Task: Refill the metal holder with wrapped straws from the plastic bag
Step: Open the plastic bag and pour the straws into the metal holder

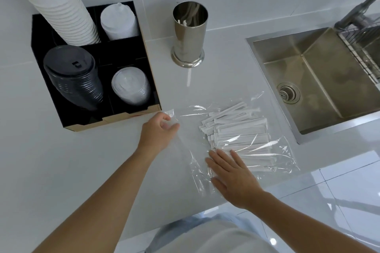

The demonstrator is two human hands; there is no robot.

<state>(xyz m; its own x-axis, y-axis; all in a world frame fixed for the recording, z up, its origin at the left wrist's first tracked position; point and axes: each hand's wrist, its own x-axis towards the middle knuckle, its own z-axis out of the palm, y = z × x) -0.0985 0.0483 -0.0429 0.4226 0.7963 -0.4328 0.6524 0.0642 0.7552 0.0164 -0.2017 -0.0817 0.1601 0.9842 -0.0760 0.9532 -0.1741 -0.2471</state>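
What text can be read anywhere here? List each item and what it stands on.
No text can be read.
Paper cup stack: dark print near the top, too blurred to read.
Organizer's front edge: small red mark, too small to read.
Wrapped straws: wrappers look blank.

Both forearms are bare from the wrists right back to the frame's lower edge, with no sleeve cuffs showing on them. The left hand (pixel 159 132) and the right hand (pixel 231 174) carry no gloves, rings, watch or bracelet (none that the wide-angle view reveals). The fingers (pixel 219 155) have short, unpainted nails. Below, at the bottom centre, the person's torso shows a pale grey-white garment (pixel 207 238) with light blue fabric at its upper edge.
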